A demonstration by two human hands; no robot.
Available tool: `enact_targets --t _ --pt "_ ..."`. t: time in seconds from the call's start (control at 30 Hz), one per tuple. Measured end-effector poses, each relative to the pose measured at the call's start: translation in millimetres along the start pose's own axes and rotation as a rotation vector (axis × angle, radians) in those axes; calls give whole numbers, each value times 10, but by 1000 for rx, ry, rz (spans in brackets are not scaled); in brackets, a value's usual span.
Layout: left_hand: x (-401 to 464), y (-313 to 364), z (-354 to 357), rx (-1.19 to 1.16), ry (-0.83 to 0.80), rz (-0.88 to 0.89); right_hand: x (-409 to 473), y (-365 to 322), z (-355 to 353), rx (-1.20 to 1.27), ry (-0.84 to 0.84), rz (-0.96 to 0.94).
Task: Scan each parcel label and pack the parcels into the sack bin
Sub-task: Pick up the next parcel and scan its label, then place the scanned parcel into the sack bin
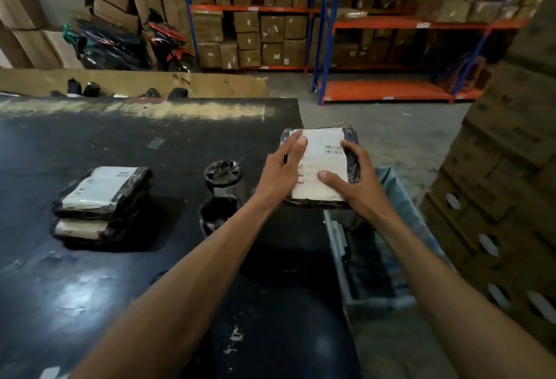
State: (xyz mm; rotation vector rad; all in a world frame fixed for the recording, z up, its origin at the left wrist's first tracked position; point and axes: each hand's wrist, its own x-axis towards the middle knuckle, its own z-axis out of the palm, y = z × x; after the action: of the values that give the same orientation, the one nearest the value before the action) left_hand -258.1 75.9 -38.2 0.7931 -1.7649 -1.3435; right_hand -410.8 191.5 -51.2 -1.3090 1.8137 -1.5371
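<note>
A black-wrapped parcel (323,150) with a white label facing up is held by both hands over the right edge of the black table (120,288), just above the far end of the sack bin (343,258). My left hand (281,172) grips its left side with fingers spread on the label. My right hand (353,178) grips its right side, thumb on the label. Two more labelled black parcels (102,198) lie stacked on the table at the left. A black handheld object (221,195), perhaps the scanner on its stand, sits mid-table.
Stacked cardboard boxes (496,198) rise close on the right beside the bin. Blue and orange shelving (391,26) full of boxes stands across the grey floor. A cardboard sheet (210,83) and small black items line the table's far edge.
</note>
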Motion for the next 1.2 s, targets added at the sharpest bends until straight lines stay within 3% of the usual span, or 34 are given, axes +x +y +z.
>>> enact_targets --t 0.17,0.27,0.37,0.5,0.63,0.87,1.07,1.2 --pt "184 -401 941 108 -189 -168 105 858 -779 78 12 170" --pt "238 -825 1241 425 -185 -252 89 1468 -1038 36 -78 283" --pt "167 -1296 1407 894 -303 -185 10 2092 -1118 12 -205 438" --pt "155 -1664 1481 1179 -321 -100 1 2726 -991 -94 -477 628" --pt "147 -1744 1500 1207 -290 -68 -27 3113 -674 -101 -602 752" --pt "142 -1679 1511 1212 -299 -108 -300 3504 -204 161 -385 806" --pt "153 -1668 1524 1247 -301 -119 -539 3657 29 -58 -357 597" --pt "131 -1676 1554 1250 -280 -109 -593 3835 86 -131 -497 731"
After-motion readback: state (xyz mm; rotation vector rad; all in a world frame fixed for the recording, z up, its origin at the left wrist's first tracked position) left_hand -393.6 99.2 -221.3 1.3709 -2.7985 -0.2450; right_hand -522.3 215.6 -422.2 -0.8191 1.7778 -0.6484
